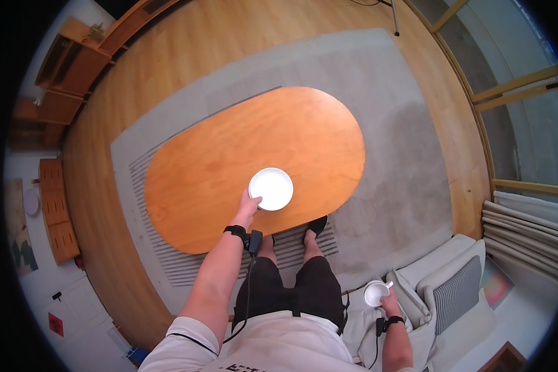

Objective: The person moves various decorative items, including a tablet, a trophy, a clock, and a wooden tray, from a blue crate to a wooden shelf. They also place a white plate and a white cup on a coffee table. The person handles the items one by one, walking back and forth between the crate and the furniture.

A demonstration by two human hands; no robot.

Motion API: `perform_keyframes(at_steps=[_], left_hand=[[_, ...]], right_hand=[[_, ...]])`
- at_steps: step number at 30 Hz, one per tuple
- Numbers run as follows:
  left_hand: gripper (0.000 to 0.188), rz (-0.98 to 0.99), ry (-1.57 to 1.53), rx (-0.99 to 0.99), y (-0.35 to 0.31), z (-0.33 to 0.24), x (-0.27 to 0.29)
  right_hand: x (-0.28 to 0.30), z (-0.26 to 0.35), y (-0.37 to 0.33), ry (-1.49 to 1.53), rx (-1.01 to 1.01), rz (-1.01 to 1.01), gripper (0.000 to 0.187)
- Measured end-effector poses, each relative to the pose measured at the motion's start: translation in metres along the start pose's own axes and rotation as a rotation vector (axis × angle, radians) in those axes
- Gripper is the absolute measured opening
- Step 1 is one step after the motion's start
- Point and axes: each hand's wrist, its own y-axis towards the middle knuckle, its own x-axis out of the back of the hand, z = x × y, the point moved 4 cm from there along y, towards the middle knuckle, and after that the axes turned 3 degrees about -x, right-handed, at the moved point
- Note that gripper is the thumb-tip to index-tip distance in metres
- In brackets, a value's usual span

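My left hand (248, 206) grips the near left edge of a round white plate (271, 189) with a raised rim, thumb over the rim. The plate is over the near side of the oval wooden table (211, 161); whether it touches the top I cannot tell. Off to the lower right, my right hand (390, 303) is closed on a white cup (374, 294) by its handle side. The cup is beside the sofa, its inside showing white. Both wrists wear black straps with a small box and cable.
A grey rug (397, 161) with a striped edge lies beneath the table. The light sofa (440, 266) with a striped cushion (457, 294) stands at right. Wooden cabinets (65, 68) line the left wall, and glass doors (514, 124) with a curtain (524, 232) are at right.
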Motion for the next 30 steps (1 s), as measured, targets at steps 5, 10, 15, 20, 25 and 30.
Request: perform_keyframes(at_steps=[5, 10, 15, 20, 25, 30], left_hand=[[0.052, 0.062, 0.049, -0.044, 0.049, 0.011, -0.037], [0.055, 0.081, -0.075, -0.051, 0.096, 0.009, -0.083], [0.055, 0.043, 0.025, -0.058, 0.125, 0.001, -0.096], [0.053, 0.061, 0.058, -0.112, 0.137, -0.018, -0.102], [0.052, 0.021, 0.191, -0.242, 0.146, -0.016, -0.099], [0.058, -0.179, 0.578, -0.377, 0.141, -0.024, -0.098]], right_hand=[[-0.011, -0.007, -0.015, 0.229, -0.119, 0.002, 0.056], [-0.009, -0.059, -0.022, 0.000, -0.122, 0.042, 0.058], [0.002, -0.101, -0.023, -0.179, -0.091, -0.010, 0.066], [0.000, -0.081, -0.027, -0.033, -0.186, -0.002, 0.065], [0.003, -0.045, -0.018, -0.007, -0.062, 0.034, 0.055], [0.003, -0.016, -0.015, 0.003, -0.116, 0.024, 0.052]])
